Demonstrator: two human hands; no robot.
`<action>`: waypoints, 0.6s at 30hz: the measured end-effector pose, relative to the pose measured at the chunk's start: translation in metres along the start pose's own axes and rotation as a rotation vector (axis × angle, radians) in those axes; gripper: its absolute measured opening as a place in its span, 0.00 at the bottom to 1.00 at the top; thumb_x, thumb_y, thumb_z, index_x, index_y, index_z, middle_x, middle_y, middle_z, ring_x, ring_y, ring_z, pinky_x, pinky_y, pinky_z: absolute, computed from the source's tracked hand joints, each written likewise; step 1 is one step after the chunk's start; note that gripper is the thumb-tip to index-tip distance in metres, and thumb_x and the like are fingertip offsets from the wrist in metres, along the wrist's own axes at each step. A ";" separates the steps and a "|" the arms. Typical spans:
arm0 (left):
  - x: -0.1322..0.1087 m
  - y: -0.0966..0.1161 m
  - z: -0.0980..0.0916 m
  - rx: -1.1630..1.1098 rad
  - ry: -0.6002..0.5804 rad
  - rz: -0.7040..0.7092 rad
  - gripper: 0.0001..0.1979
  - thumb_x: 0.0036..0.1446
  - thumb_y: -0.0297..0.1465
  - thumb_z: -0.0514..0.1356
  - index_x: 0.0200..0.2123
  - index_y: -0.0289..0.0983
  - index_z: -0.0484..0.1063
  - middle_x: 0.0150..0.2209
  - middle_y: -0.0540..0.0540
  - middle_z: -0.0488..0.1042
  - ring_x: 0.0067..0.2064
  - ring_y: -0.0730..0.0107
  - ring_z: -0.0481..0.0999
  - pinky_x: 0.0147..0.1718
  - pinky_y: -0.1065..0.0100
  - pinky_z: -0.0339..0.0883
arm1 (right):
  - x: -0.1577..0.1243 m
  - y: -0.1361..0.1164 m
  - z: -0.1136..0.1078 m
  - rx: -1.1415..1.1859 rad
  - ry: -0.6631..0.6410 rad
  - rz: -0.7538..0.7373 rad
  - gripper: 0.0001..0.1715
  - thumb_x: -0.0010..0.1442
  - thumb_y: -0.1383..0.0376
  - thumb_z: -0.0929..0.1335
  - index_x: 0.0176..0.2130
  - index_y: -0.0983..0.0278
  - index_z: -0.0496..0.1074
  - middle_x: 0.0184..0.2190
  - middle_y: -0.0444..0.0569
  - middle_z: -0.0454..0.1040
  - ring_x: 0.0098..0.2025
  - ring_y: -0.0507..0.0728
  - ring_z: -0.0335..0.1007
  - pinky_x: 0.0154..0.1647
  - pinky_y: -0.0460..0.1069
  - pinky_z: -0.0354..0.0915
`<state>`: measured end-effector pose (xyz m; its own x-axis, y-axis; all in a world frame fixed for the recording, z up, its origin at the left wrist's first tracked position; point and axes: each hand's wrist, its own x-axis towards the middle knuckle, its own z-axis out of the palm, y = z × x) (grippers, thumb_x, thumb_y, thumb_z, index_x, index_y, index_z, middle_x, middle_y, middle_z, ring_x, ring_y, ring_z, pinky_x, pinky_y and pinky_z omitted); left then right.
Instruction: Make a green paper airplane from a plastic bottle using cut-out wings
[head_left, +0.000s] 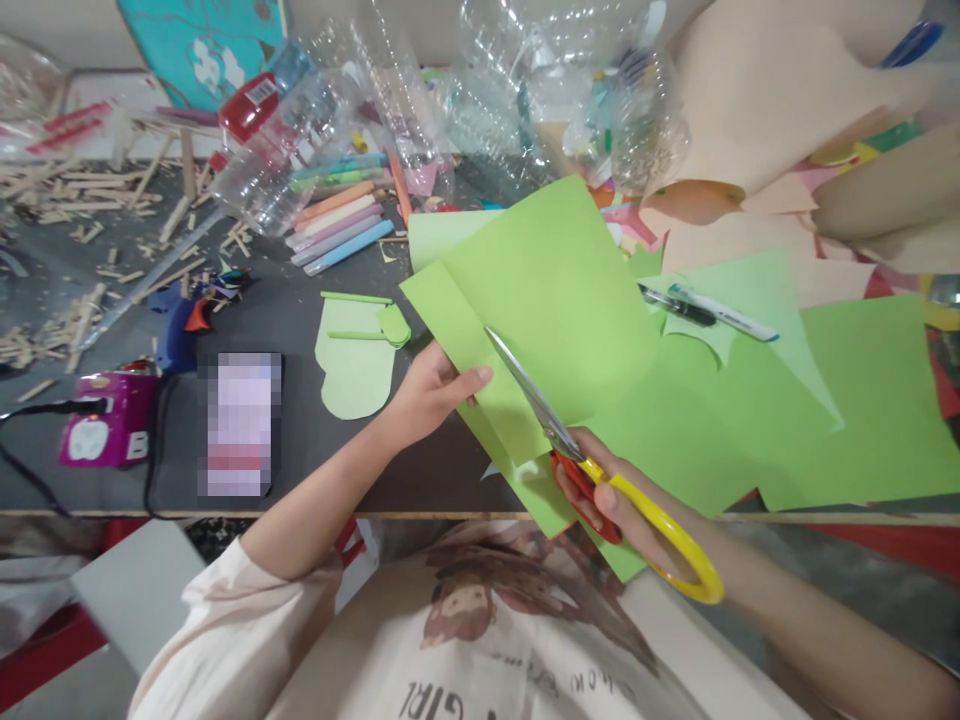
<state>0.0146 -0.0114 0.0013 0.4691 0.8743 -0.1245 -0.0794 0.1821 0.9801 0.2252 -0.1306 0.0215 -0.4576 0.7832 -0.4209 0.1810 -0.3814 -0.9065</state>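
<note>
Green paper sheet (555, 290) mid-table; left hand (431, 390) fingers pinched on its 9 o'clock edge. Right hand (622, 500) fingers clamped in yellow-and-red-handled steel scissors (536, 400), blades apart, entering from 5 o'clock. Cut looks barely begun, most left. Pale green paper cut-out (352, 365) at 9 o'clock.

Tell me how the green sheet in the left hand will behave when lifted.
The green sheet looks thin and folded over, so it probably flops where unsupported. It is likely light: the left hand carries it by a pinch at one edge. It probably tears easily, given the scissors in the right hand bite into it.
</note>
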 end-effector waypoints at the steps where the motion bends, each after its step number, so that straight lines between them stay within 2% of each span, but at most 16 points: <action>1: 0.000 0.000 0.000 -0.001 -0.005 0.002 0.19 0.48 0.44 0.67 0.28 0.36 0.65 0.21 0.54 0.67 0.20 0.79 0.65 0.17 0.75 0.63 | 0.000 0.000 0.000 0.010 0.001 0.007 0.35 0.57 0.35 0.57 0.46 0.59 0.57 0.25 0.39 0.58 0.20 0.48 0.48 0.18 0.46 0.48; 7: -0.001 0.000 -0.001 0.010 0.001 0.000 0.20 0.48 0.46 0.66 0.29 0.36 0.65 0.22 0.53 0.67 0.20 0.79 0.66 0.17 0.75 0.62 | 0.002 -0.002 0.003 0.010 0.043 0.029 0.39 0.55 0.33 0.57 0.48 0.61 0.59 0.24 0.38 0.58 0.20 0.47 0.48 0.17 0.44 0.47; 18: 0.000 -0.005 -0.002 -0.024 0.007 0.009 0.22 0.47 0.46 0.67 0.33 0.37 0.64 0.26 0.52 0.69 0.22 0.78 0.67 0.18 0.74 0.63 | 0.003 -0.001 0.007 -0.033 0.097 0.043 0.37 0.54 0.33 0.58 0.44 0.61 0.60 0.21 0.36 0.55 0.19 0.47 0.47 0.17 0.44 0.47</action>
<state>0.0129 -0.0110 -0.0037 0.4617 0.8793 -0.1169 -0.1044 0.1847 0.9772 0.2172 -0.1309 0.0215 -0.3628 0.8111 -0.4588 0.2279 -0.4002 -0.8876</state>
